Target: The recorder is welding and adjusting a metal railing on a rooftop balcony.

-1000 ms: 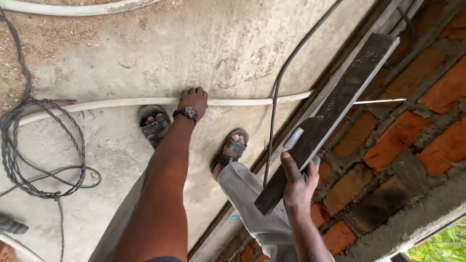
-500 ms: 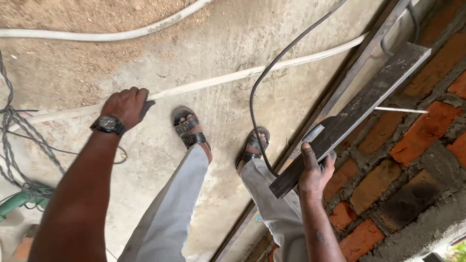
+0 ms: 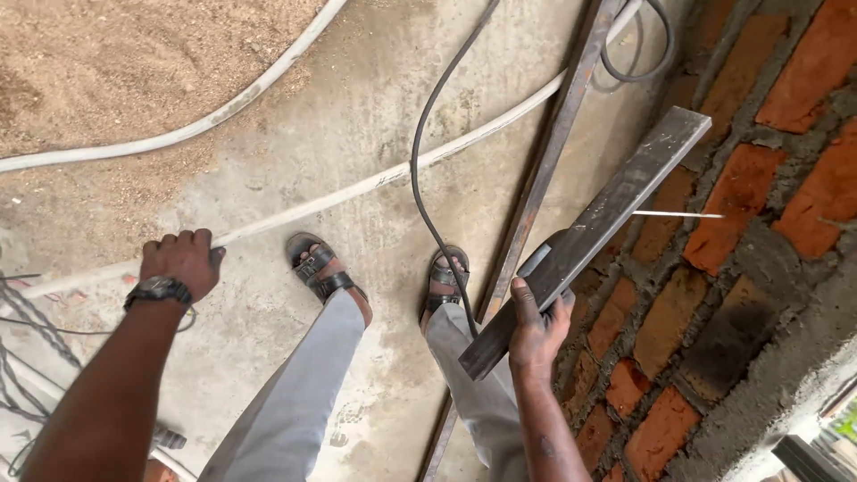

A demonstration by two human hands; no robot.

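My right hand (image 3: 534,335) grips the lower end of a flat dark steel bar (image 3: 616,210), which slants up to the right in front of a red brick wall (image 3: 759,232). A thin pale rod (image 3: 683,214) pokes out sideways from behind the bar. A black cable (image 3: 427,178) runs down towards that hand. My left hand (image 3: 181,263), with a black wristwatch, hangs out at the left with its fingers curled; nothing shows in it. It overlaps a white pipe (image 3: 357,187) that lies on the concrete floor. My sandalled feet (image 3: 326,272) stand between the hands.
A long rusty steel strip (image 3: 544,170) lies on the floor along the foot of the wall. A second white pipe (image 3: 223,112) borders a patch of sand (image 3: 116,62) at the upper left. Tangled dark wires (image 3: 22,357) lie at the left edge.
My left hand has drifted left and lower in view, from above my feet to beside them. My right hand keeps hold of the steel bar, which now points more to the right.
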